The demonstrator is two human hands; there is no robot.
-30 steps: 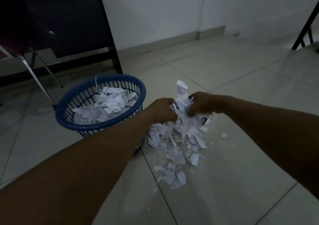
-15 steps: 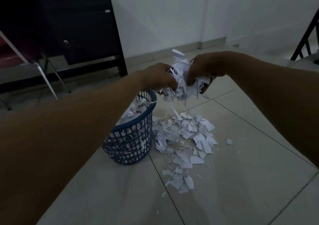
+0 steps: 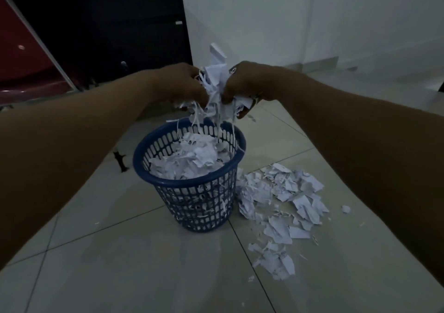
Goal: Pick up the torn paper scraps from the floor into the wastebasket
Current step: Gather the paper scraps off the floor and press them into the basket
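Both hands are now hovering above the wastebasket (image 3: 189,183), up from beside it. Left hand (image 3: 182,84) and right hand (image 3: 247,84) are clutching a paper wad (image 3: 216,89) tightly, strips dangling down.

Both my forearms bare up to the frame edge, no sleeves or watch visible. My left hand (image 3: 180,84) and right hand (image 3: 247,82): no gloves.
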